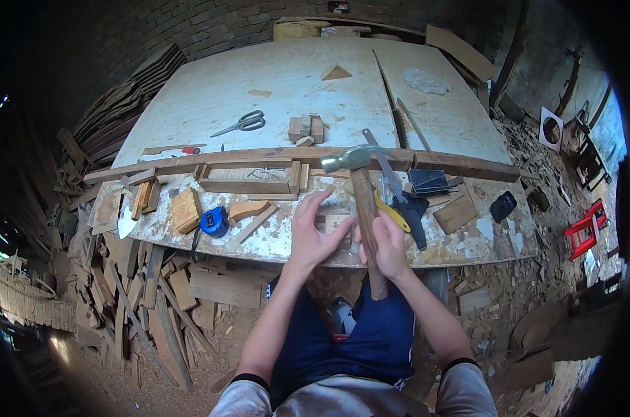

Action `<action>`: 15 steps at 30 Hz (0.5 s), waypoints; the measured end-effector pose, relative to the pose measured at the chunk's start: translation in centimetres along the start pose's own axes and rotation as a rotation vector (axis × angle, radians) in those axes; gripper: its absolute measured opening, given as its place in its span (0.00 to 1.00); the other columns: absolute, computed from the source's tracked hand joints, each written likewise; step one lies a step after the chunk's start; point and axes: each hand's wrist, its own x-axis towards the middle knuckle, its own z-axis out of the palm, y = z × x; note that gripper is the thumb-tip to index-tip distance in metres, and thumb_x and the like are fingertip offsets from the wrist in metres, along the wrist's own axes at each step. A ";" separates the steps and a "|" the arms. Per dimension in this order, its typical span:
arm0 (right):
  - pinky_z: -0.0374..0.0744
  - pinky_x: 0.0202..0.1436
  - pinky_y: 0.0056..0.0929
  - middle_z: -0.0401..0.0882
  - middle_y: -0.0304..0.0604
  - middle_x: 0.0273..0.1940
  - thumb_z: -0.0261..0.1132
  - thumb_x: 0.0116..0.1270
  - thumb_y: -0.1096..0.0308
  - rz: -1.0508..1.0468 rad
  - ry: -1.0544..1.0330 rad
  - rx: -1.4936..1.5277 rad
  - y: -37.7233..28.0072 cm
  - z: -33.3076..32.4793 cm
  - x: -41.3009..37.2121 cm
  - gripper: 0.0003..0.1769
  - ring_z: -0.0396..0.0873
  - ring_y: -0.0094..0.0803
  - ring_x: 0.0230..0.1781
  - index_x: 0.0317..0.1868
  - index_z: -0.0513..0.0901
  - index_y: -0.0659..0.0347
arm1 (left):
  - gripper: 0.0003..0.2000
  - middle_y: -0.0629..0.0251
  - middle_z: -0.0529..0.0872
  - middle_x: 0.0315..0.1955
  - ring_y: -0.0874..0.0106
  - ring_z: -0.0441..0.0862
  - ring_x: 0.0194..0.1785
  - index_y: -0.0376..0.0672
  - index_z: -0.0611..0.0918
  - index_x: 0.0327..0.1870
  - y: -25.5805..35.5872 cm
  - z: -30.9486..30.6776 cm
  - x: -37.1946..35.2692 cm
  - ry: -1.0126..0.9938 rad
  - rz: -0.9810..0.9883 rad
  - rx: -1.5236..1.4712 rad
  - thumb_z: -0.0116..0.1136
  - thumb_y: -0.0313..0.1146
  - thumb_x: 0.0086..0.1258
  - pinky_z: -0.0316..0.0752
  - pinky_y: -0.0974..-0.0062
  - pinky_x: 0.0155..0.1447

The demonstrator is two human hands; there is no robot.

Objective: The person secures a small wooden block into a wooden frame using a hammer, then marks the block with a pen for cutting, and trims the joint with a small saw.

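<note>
My right hand (388, 244) is wrapped round the wooden handle of a claw hammer (366, 201). The hammer is raised over the front of the bench, its metal head up and to the left, the handle's end pointing back at my lap. My left hand (311, 235) lies at the bench's front edge with fingers stretched out and thumb apart. A small wooden block (334, 224) shows between that thumb and fingers, partly covered by them. Just right of the hammer are a yellow-handled tool (395, 214) and a hand saw (391, 182) with a dark handle.
A long wooden rail (259, 155) crosses the bench (273, 240). Around it lie a shallow wooden box (249, 182), blue tape measure (213, 222), scissors (249, 121), dark sharpening stone (429, 181) and black case (503, 206). Scrap wood (166, 326) litters the floor at left.
</note>
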 end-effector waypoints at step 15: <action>0.81 0.33 0.27 0.81 0.45 0.40 0.65 0.87 0.48 -0.131 -0.092 -0.039 -5.3 -0.2 -6.7 0.29 0.82 0.28 0.28 0.65 0.76 0.71 | 0.61 0.53 0.87 0.65 0.64 0.85 0.70 0.44 0.64 0.90 -0.4 -5.0 -2.4 -0.134 -0.103 -0.213 0.93 0.37 0.53 0.79 0.60 0.78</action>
